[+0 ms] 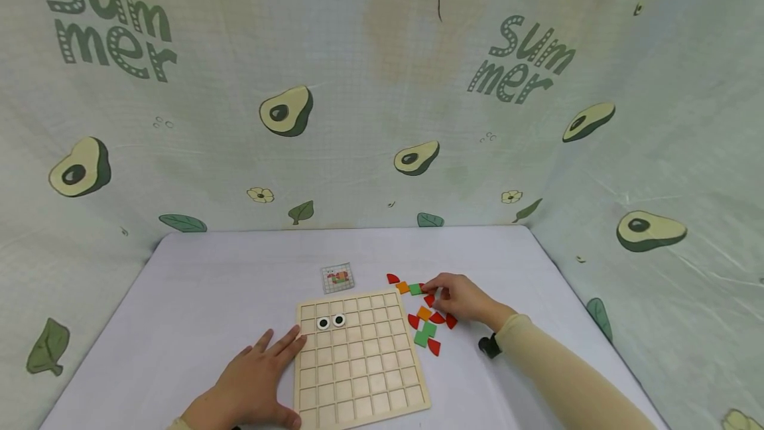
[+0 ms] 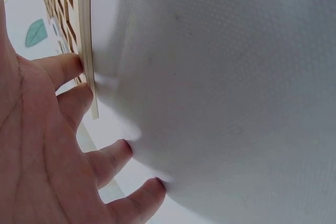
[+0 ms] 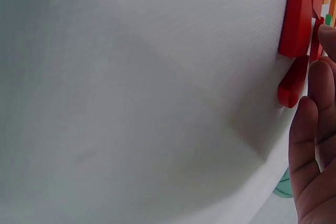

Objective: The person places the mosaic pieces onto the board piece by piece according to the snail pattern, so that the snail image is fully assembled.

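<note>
Left hand: it lay nearest the camera, fingers straight and spread, gripping nothing. In the left wrist view two fingertips touched the board's edge and two rested on the white tabletop; the head view put the thumb at the near left corner.

Grid board: pale, wood-coloured, it sat flat just right of that hand, divided into small square cells.

Eye pieces: two white discs with black centres occupied neighbouring cells near the far left corner.

Right hand: its fingers were half bent over the loose pieces beyond the board's right side. Its index tip was at a red piece, with the thumb apart from it; whether it had hold of one could not be told.

Loose pieces: red quarter-rounds, orange pieces and green pieces lay scattered, some touching.

Card: just past the board's far edge, it bore a small gridded picture in red, green and orange.

Writing: "SUMMER" was printed twice on the cloth backdrop, upper left and right of centre, each broken into "SUM" over "MER".

Other prints: avocado halves, leaves and pale flowers.
</note>
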The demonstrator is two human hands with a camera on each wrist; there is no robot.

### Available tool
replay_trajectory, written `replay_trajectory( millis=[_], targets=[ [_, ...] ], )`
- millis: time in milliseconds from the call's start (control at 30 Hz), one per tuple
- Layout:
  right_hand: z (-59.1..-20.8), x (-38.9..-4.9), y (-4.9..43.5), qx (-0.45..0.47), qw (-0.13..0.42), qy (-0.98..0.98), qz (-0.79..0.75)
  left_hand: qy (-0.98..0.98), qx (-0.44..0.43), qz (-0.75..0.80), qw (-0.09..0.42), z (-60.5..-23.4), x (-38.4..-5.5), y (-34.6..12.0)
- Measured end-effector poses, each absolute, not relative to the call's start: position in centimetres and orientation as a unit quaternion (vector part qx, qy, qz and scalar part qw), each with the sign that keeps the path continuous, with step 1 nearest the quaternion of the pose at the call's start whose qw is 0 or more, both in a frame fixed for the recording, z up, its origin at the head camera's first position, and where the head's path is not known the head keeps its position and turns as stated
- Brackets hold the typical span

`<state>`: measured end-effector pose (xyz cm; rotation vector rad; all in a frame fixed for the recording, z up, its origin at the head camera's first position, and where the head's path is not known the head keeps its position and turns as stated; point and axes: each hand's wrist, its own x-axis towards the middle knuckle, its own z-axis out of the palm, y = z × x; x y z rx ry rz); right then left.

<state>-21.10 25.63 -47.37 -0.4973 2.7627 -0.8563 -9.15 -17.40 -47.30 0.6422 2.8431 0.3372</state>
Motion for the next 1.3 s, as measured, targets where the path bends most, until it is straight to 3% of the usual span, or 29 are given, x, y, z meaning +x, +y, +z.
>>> replay_trajectory(
  millis=[333,800,1300],
  targets=[
    [-47.56,-20.95,25.94,-0.175,0.079,0.951,-0.244,0.961,0.229,0.116,0.1,-47.56,-9.35,-17.6],
    [-47.5,-20.98,25.88,-0.208,0.104,0.944,-0.232,0.959,0.235,0.125,0.095,-47.95,-9.37,-17.91],
    [-47.3,-20.71,26.03,-0.218,0.086,0.944,-0.233,0.96,0.229,0.128,0.095,-47.83,-9.28,-17.73]
  ],
)
